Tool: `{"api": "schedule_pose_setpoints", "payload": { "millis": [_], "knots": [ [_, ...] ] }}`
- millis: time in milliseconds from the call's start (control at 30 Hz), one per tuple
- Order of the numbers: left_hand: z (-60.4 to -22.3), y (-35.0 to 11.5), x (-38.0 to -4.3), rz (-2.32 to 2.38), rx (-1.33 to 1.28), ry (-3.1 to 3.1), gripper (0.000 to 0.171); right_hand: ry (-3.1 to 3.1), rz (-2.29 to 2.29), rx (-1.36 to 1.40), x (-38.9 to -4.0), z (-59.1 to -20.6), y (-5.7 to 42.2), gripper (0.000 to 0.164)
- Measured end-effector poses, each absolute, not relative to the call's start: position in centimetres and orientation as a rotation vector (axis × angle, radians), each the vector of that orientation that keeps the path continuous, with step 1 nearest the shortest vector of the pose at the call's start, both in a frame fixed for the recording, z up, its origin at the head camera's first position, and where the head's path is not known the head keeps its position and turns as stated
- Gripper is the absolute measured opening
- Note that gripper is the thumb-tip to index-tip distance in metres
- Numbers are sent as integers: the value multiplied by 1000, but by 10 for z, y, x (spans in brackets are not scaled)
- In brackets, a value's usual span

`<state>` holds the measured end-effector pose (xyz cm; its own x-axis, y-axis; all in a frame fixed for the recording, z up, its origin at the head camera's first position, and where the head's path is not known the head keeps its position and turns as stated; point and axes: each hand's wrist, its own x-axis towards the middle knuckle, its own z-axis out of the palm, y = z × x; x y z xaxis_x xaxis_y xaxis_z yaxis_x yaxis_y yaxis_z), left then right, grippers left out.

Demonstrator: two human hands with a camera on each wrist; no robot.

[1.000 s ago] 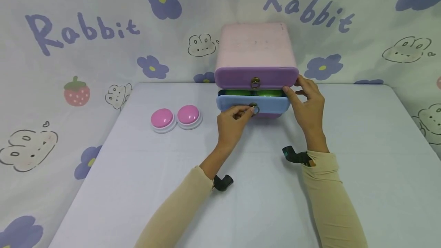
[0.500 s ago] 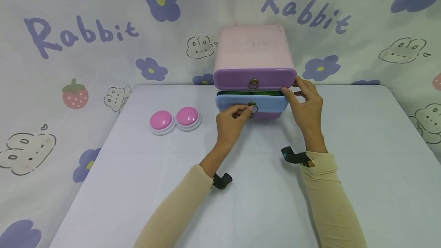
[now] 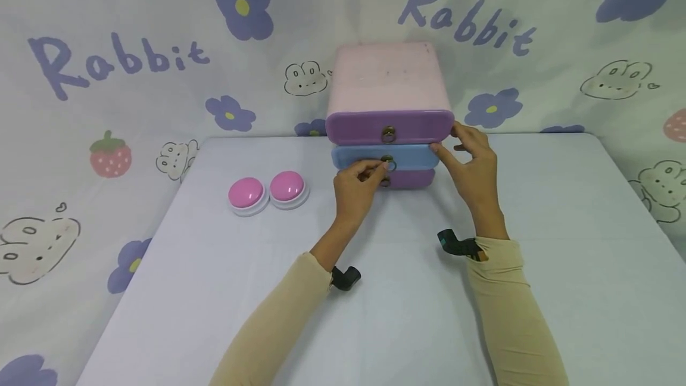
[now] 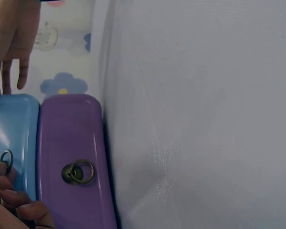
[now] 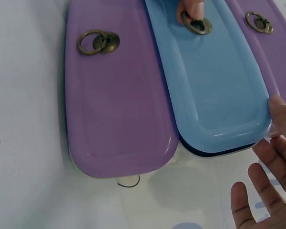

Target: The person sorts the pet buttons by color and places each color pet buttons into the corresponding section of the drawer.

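A small pink cabinet [image 3: 388,79] with three stacked drawers stands at the back of the table. Its upper purple drawer [image 3: 354,128] and lower purple drawer [image 3: 409,180] are pushed in. Between them the blue drawer [image 3: 415,156] sits almost flush, with a thin dark gap [image 5: 217,153] along its side in the right wrist view. My left hand [image 3: 355,192] pinches the blue drawer's brass ring pull [image 5: 196,24]. With thumb at the front edge and index finger along the side, my right hand [image 3: 473,168] holds the cabinet's right side; its other fingers are spread.
Two pink push buttons on white bases, a left one [image 3: 245,192] and a right one [image 3: 286,186], stand side by side left of the cabinet. Behind the white table [image 3: 396,290] hangs a patterned cloth [image 3: 241,70] with flowers and rabbits.
The blue drawer has slid back into the cabinet, and the green things inside it have gone out of sight. My left hand has moved inward with the ring; my right hand keeps its hold.
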<state>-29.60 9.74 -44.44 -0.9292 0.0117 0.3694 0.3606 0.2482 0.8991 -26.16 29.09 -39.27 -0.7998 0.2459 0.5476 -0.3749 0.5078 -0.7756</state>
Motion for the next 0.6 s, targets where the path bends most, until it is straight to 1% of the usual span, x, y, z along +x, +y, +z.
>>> {"api": "schedule_pose_setpoints", "payload": {
  "millis": [100, 300, 467, 600],
  "knots": [
    [-444, 96, -296, -1725, -347, -2251, 16, -2127, 1295, 117, -265, -398, 293, 50],
    [-447, 85, -292, -1716, -329, -2287, 18, -2099, 1303, 120, -282, -420, 300, 51],
    [-451, 60, -279, -1719, -319, -2317, 24, -2102, 1295, 108, -283, -424, 300, 52],
    [-455, 37, -270, -1756, -245, -2335, 24, -2093, 1297, 106, -282, -422, 304, 51]
  ]
}}
